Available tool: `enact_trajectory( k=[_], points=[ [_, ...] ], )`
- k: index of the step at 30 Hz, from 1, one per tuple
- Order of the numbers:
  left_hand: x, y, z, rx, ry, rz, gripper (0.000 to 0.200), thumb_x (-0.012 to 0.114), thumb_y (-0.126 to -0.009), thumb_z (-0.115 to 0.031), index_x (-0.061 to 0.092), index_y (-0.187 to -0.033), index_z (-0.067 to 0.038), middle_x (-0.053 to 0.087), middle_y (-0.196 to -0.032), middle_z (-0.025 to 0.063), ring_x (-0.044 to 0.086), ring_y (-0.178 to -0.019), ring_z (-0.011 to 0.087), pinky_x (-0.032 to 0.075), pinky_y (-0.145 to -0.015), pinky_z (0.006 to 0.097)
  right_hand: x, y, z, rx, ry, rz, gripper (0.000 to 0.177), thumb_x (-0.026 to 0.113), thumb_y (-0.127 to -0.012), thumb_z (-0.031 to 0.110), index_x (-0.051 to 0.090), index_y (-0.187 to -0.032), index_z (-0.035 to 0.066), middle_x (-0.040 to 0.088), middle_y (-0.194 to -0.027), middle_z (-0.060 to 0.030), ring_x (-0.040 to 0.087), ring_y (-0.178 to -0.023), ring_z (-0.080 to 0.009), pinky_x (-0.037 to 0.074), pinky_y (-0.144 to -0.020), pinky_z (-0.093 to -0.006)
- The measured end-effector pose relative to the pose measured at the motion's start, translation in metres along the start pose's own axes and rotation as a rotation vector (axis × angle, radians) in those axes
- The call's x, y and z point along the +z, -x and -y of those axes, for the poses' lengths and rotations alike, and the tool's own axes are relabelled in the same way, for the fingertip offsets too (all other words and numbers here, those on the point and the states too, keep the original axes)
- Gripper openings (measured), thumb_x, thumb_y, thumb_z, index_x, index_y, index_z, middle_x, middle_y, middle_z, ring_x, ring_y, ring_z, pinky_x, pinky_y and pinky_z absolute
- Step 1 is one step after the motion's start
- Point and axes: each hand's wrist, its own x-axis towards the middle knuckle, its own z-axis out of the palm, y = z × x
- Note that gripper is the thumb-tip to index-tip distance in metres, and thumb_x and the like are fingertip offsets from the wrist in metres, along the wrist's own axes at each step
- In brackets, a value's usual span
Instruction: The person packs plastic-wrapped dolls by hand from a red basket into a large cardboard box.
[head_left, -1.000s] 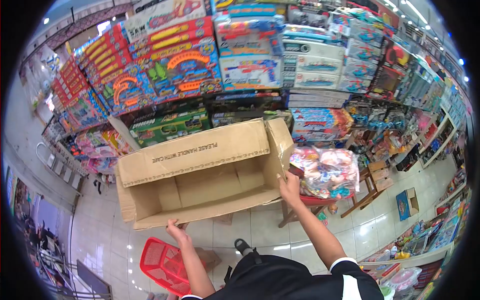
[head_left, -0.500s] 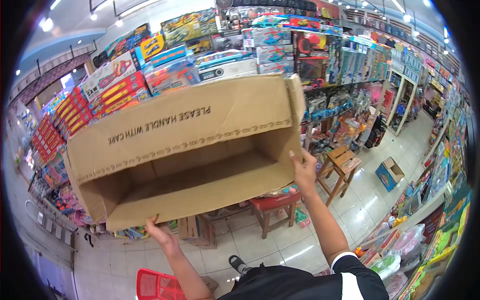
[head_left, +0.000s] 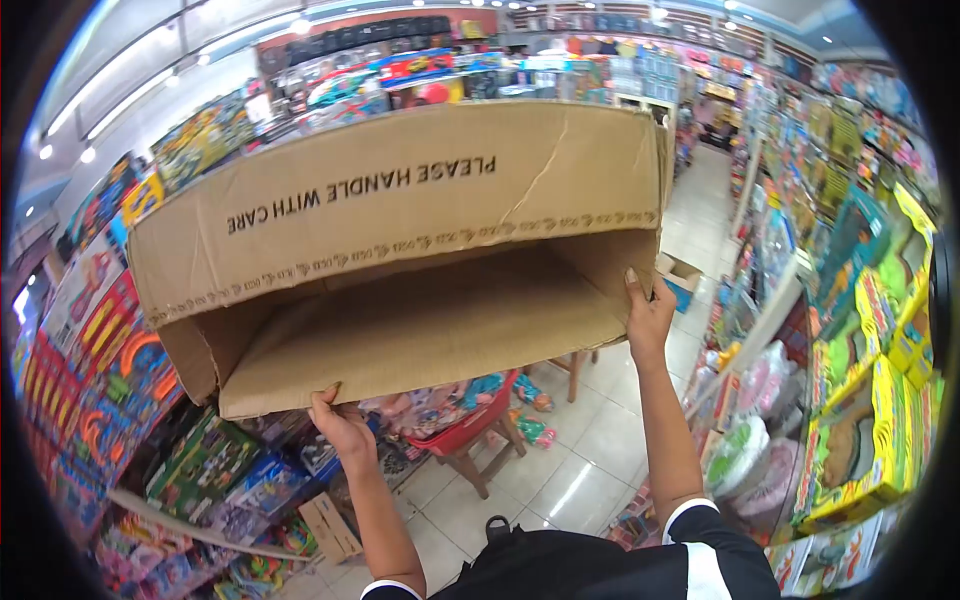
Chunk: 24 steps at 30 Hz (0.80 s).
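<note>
A long brown cardboard box (head_left: 400, 180) hangs in front of me, its open side facing me and nothing visible inside. "PLEASE HANDLE WITH CARE" is printed upside down on its upper flap. My left hand (head_left: 342, 428) grips the lower edge toward the left, thumb on the inside of the cardboard. At the right end of the box, my right hand (head_left: 648, 312) is closed on the side edge with the thumb against the inner face. The fingers behind the cardboard are partly hidden.
Below the box stands a red basin (head_left: 468, 428) of toys on a wooden stool (head_left: 490, 470). Toy shelves line the left; bagged toys (head_left: 738, 448) and yellow toy boxes (head_left: 880, 440) fill the right. A small blue open carton (head_left: 680, 282) sits on the tiled floor (head_left: 575, 495).
My view has turned to the right, and the box, still in both hands, has swung round with it. The red plastic chair has left the view; more of the right-hand shelves shows.
</note>
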Motion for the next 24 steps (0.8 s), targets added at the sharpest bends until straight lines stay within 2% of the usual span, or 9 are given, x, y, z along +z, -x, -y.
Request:
enact_trajectory(
  k=[1, 4, 8, 9, 12, 13, 16, 20, 24],
  points=[
    [0.001, -0.004, 0.009, -0.071, 0.004, 0.076, 0.012, 0.046, -0.084, -0.009, 0.050, -0.095, -0.005, 0.057, -0.094, 0.0071, 0.060, -0.089, 0.0167, 0.051, -0.077, 0.0319, -0.011, -0.004, -0.002, -0.004, 0.006, -0.028, 0.029, 0.059, -0.092, 0.017, 0.061, -0.108, -0.006, 0.066, -0.095, -0.0068, 0.055, -0.086, -0.0091, 0.044, -0.080, -0.0250],
    [0.033, -0.003, 0.033, -0.165, -0.024, 0.106, 0.011, 0.046, -0.085, -0.008, 0.049, -0.094, -0.004, 0.058, -0.094, 0.0084, 0.060, -0.087, 0.0176, 0.052, -0.073, 0.0308, -0.044, -0.008, -0.008, 0.066, -0.049, -0.117, 0.030, 0.060, -0.091, 0.018, 0.061, -0.108, -0.006, 0.066, -0.096, -0.0075, 0.057, -0.086, -0.0106, 0.044, -0.080, -0.0253],
    [0.058, -0.015, 0.083, -0.312, 0.004, 0.252, 0.013, 0.049, -0.085, -0.008, 0.047, -0.095, -0.001, 0.057, -0.093, 0.0105, 0.061, -0.080, 0.0197, 0.056, -0.066, 0.0306, -0.085, 0.005, -0.016, 0.045, 0.151, -0.290, 0.028, 0.060, -0.090, 0.016, 0.062, -0.107, -0.006, 0.066, -0.096, -0.0084, 0.058, -0.087, -0.0120, 0.044, -0.081, -0.0259],
    [0.058, -0.018, 0.097, -0.343, 0.013, 0.326, 0.013, 0.051, -0.086, -0.009, 0.047, -0.095, 0.000, 0.056, -0.096, 0.0123, 0.061, -0.084, 0.0209, 0.057, -0.071, 0.0330, -0.096, 0.008, -0.022, -0.004, 0.171, -0.320, 0.026, 0.060, -0.090, 0.015, 0.062, -0.105, -0.006, 0.067, -0.095, -0.0085, 0.058, -0.087, -0.0120, 0.044, -0.080, -0.0256],
    [0.072, -0.014, 0.133, -0.455, -0.051, 0.327, 0.014, 0.051, -0.087, -0.010, 0.046, -0.094, 0.001, 0.054, -0.100, 0.0141, 0.060, -0.090, 0.0222, 0.057, -0.073, 0.0344, -0.119, 0.025, -0.023, 0.030, 0.294, -0.415, 0.024, 0.060, -0.089, 0.013, 0.063, -0.103, -0.007, 0.067, -0.094, -0.0083, 0.057, -0.085, -0.0122, 0.044, -0.079, -0.0257],
    [0.077, -0.011, 0.140, -0.502, -0.048, 0.387, 0.015, 0.051, -0.087, -0.010, 0.045, -0.095, 0.001, 0.051, -0.102, 0.0145, 0.059, -0.094, 0.0229, 0.056, -0.076, 0.0355, -0.128, 0.032, -0.025, 0.033, 0.350, -0.447, 0.023, 0.060, -0.089, 0.013, 0.063, -0.102, -0.006, 0.067, -0.092, -0.0078, 0.057, -0.082, -0.0124, 0.044, -0.078, -0.0263],
    [0.085, -0.011, 0.180, -0.602, -0.075, 0.524, 0.016, 0.051, -0.088, -0.011, 0.046, -0.096, 0.001, 0.051, -0.101, 0.0137, 0.058, -0.092, 0.0231, 0.056, -0.076, 0.0352, -0.147, 0.054, -0.026, 0.034, 0.412, -0.553, 0.023, 0.060, -0.089, 0.012, 0.063, -0.102, -0.006, 0.067, -0.090, -0.0077, 0.058, -0.081, -0.0126, 0.045, -0.077, -0.0268],
    [0.094, 0.004, 0.226, -0.715, -0.116, 0.591, 0.015, 0.052, -0.088, -0.011, 0.047, -0.096, 0.000, 0.051, -0.100, 0.0106, 0.058, -0.090, 0.0210, 0.056, -0.071, 0.0326, -0.182, 0.081, -0.033, 0.050, 0.533, -0.623, 0.024, 0.060, -0.089, 0.012, 0.063, -0.103, -0.006, 0.067, -0.090, -0.0080, 0.058, -0.082, -0.0123, 0.045, -0.076, -0.0271],
    [0.115, 0.022, 0.244, -0.827, -0.186, 0.612, 0.014, 0.053, -0.086, -0.010, 0.046, -0.096, -0.003, 0.051, -0.097, 0.0088, 0.057, -0.085, 0.0183, 0.053, -0.063, 0.0294, -0.200, 0.098, -0.042, 0.130, 0.548, -0.692, 0.023, 0.060, -0.088, 0.012, 0.063, -0.102, -0.006, 0.066, -0.088, -0.0072, 0.057, -0.080, -0.0119, 0.044, -0.075, -0.0266]
  ],
)
